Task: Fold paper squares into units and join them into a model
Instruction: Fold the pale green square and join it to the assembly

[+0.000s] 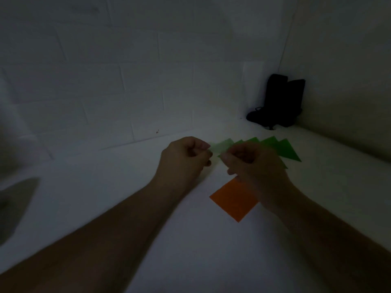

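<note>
Dim light. Left hand (186, 157) and right hand (251, 163), fingers curled, both appear to pinch fanned green paper squares (281, 149); flat orange paper square (232, 200) lies on white tabletop (127, 187).

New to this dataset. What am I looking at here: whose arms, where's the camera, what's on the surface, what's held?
There is no machine: a person's two bare hands, filmed from one wide-angle camera worn on the head, looking down. The light is dim. On the white table lie a flat orange paper square and, beyond the hands, a fan of green paper pieces. A black pouch stands in the corner. The left hand and right hand are curled together at a green piece; the exact hold is too dark to tell.
</note>
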A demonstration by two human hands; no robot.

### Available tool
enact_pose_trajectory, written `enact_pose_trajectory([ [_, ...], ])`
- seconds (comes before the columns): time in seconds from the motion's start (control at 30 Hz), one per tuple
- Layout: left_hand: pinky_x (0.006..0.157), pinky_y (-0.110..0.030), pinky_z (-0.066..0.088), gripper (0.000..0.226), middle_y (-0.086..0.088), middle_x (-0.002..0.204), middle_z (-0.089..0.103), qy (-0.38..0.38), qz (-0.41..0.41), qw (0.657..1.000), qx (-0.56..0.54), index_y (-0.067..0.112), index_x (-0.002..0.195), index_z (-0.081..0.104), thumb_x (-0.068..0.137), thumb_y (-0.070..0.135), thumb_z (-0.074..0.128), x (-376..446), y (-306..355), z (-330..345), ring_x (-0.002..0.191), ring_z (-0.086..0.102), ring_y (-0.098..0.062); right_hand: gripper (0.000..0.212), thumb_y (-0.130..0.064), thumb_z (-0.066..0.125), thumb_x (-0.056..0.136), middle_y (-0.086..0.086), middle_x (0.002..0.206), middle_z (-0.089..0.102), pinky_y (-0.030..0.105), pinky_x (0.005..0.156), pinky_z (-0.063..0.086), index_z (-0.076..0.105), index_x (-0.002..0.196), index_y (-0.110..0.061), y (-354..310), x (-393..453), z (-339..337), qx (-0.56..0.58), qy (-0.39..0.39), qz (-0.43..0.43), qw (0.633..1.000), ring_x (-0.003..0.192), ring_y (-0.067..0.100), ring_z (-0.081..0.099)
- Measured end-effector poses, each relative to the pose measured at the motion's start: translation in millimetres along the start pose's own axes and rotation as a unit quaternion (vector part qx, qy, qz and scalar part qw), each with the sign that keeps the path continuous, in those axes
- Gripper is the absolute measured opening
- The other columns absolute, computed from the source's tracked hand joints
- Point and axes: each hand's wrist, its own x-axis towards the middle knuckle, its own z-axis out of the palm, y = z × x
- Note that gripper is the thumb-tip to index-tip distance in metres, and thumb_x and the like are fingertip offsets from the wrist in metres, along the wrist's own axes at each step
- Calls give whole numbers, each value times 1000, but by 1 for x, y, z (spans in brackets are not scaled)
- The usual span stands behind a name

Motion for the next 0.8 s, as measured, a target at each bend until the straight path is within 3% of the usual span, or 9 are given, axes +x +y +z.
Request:
enact_pose_trajectory([
  [0.13,70,-11,51,10,17,88,73,-14,129,986,103,30,94,74,88,23,73,-13,4,7,79,67,6,25,-32,77,88,2,87,76,29,62,59,67,98,-12,-5,0,10,125,-2,64,990,79,19,76],
  [0.2,74,-15,54,16,17,93,71,-29,174,978,112,30,98,74,84,22,77,-17,4,10,84,67,4,17,-23,75,90,5,84,76,31,64,61,67,93,-8,-8,1,9,179,4,90,980,80,21,77],
  [0.3,79,-17,52,25,15,99,68,-56,223,963,140,28,104,75,79,24,80,-19,2,13,92,64,0,6,-14,73,92,8,85,76,37,68,63,71,89,-9,-6,3,5,173,-1,98,980,78,25,76],
  [0.43,75,-18,53,9,16,87,69,-26,107,993,42,31,92,69,86,28,74,-14,4,5,83,66,0,5,-17,70,93,-1,73,72,25,56,55,71,97,-15,-1,5,-5,131,-7,114,985,60,13,67],
  [0.53,81,-36,63,34,1,96,76,-41,-20,990,-133,31,111,58,86,30,81,-4,6,-2,89,74,-18,7,-24,69,94,-2,67,65,22,54,48,73,100,-25,3,5,-8,72,-29,121,990,55,9,56],
  [0.6,83,-35,63,45,-8,100,77,-74,-48,975,-202,26,123,57,87,17,81,0,6,-6,92,75,-20,6,-29,69,94,-3,70,65,20,55,48,72,97,-34,3,3,-9,20,-54,98,994,56,6,57],
  [0.7,80,-33,63,37,-8,93,79,-80,-30,983,-161,21,118,67,86,10,81,3,2,-10,87,76,-22,14,-33,71,93,-19,86,68,13,65,44,65,93,-45,1,0,-10,-63,-77,46,994,70,-11,62],
  [0.8,79,-37,64,30,-8,88,79,-63,-34,988,-139,18,109,71,83,9,83,5,-3,-8,81,76,-24,13,-28,76,89,-15,85,72,12,63,46,69,90,-39,1,1,-12,-78,-68,45,994,71,-8,65],
])
